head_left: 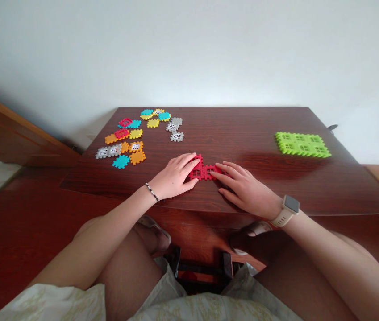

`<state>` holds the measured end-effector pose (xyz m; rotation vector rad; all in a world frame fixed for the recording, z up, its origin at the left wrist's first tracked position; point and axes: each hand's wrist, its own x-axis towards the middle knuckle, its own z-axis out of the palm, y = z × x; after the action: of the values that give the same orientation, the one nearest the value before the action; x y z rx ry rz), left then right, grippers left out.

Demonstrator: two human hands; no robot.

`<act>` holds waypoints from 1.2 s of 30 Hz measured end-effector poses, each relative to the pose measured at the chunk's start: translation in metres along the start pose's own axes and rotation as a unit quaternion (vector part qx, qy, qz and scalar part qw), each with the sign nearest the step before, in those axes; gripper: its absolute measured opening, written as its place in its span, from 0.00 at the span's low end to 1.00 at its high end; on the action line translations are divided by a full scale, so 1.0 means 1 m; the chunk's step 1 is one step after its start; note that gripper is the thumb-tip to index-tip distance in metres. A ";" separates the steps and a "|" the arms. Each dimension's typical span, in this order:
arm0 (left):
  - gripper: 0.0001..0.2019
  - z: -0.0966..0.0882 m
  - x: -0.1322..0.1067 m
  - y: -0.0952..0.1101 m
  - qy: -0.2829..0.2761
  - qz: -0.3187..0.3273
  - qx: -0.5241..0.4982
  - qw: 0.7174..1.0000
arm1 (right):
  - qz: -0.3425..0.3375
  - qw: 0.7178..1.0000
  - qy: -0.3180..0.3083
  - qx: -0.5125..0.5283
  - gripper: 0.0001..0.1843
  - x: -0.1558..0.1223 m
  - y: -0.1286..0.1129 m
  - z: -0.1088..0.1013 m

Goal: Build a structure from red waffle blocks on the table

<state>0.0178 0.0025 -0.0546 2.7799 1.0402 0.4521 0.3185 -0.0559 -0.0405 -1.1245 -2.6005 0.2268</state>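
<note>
Red interlocking plastic window tiles (208, 171) lie joined flat on the table near its front edge, with toothed edges and small window grids. At their left end my left hand (176, 176) grips them, thumb on the near side and fingers across the top. My right hand (243, 185) holds the right end, its fingers laid over the tile and its thumb close to the near edge. Both hands hide part of the red tiles, so their full outline cannot be seen.
Loose toothed tiles in orange (138, 157), blue (121, 161), yellow (153, 123) and grey (177, 137) are spread over the left of the dark wooden table (229, 129). A green joined panel (303, 145) rests at the right. Behind the table stands a white wall (209, 53).
</note>
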 end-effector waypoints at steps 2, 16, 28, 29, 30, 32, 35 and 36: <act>0.30 0.000 0.000 0.000 -0.001 -0.001 0.003 1.000 | 0.000 1.000 0.001 0.000 0.28 0.000 0.000 0.000; 0.32 -0.013 0.002 -0.010 -0.038 0.002 -0.038 0.999 | -0.005 1.000 0.001 -0.004 0.28 -0.003 0.001 0.001; 0.22 -0.040 0.005 -0.049 0.064 -0.034 -0.029 0.997 | 0.000 1.000 0.006 0.007 0.29 -0.003 -0.001 0.000; 0.22 -0.043 0.004 -0.059 0.077 -0.049 -0.018 0.996 | 0.000 1.000 0.007 0.007 0.29 -0.003 -0.001 0.000; 0.23 -0.047 0.004 -0.070 0.091 -0.067 -0.007 0.994 | 0.001 1.000 0.008 0.007 0.29 -0.003 -0.002 -0.001; 0.25 -0.054 0.002 -0.095 0.119 -0.123 0.018 0.985 | 0.001 1.000 0.007 0.006 0.29 -0.002 -0.003 -0.001; 0.30 -0.060 -0.003 -0.133 0.124 -0.218 0.059 0.966 | 0.003 1.000 0.005 0.006 0.28 -0.001 -0.006 -0.001; 0.31 -0.060 -0.006 -0.145 0.117 -0.252 0.070 0.958 | 0.003 1.000 0.004 0.006 0.29 -0.001 -0.007 -0.002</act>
<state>-0.0952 0.1090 -0.0325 2.4682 1.8304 0.6600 0.3150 -0.0608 -0.0376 -1.1279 -2.5851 0.2378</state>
